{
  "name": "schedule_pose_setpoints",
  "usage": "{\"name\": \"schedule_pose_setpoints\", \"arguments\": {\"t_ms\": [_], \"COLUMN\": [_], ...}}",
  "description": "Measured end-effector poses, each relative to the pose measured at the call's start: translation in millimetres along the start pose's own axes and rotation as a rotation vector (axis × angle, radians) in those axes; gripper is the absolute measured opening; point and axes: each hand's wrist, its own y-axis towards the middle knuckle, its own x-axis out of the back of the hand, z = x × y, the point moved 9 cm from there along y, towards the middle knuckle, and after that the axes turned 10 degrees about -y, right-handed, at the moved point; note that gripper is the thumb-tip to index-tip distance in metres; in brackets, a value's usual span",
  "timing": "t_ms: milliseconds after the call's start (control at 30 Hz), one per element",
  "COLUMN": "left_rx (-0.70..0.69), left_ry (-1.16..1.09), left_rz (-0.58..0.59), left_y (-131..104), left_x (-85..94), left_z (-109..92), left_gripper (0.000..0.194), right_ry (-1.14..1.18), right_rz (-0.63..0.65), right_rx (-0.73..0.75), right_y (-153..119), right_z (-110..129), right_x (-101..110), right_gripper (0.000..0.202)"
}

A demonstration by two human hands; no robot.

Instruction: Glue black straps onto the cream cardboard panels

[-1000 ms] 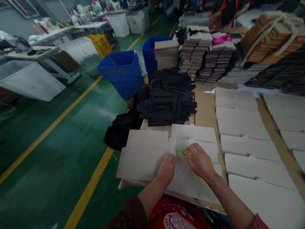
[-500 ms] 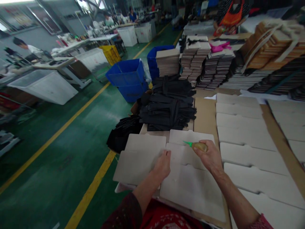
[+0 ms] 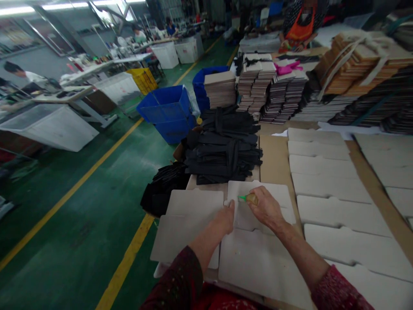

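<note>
Right hand, one: closed round a green-tipped tool, which is now lowered to the far pale board of the middle row on the table, where half a second ago it hung raised; contact of tip with board cannot be told. Left hand, one: shifted farther up the row's left edge, whether gripping cannot be told; work now sits at the far board.

We're finding no readable text. We're seeing pale print on the red apron, cut off at bottom edge; faint reddish marks on a white bin are showing too blurred for reading.
</note>
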Motion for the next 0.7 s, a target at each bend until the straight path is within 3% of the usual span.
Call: {"name": "schedule_pose_setpoints", "arguments": {"t_ms": [267, 500, 700], "left_rx": [-0.122, -0.200, -0.246], "left_ry": [-0.029, -0.078, -0.120], "left_rz": [0.030, -0.029, -0.046], "left_y": [8.9, 10.1, 10.2], "left_x": [4.4, 10.6, 13.4], "left_z": [2.7, 9.3, 8.7], "left_gripper": [0.096, 0.052, 0.047], "right_ry": [-0.172, -0.177, -0.103], "right_rz": [0.052, 0.066, 0.008], "right_rx": [-0.008, -0.020, -0.064], "right_y": [6.2, 0.6, -4.4], "right_z": [15.8, 14.5, 18.0], "right_x": [8.6, 7.9, 3.0], "right_gripper": [0.019, 0.016, 0.015]}}
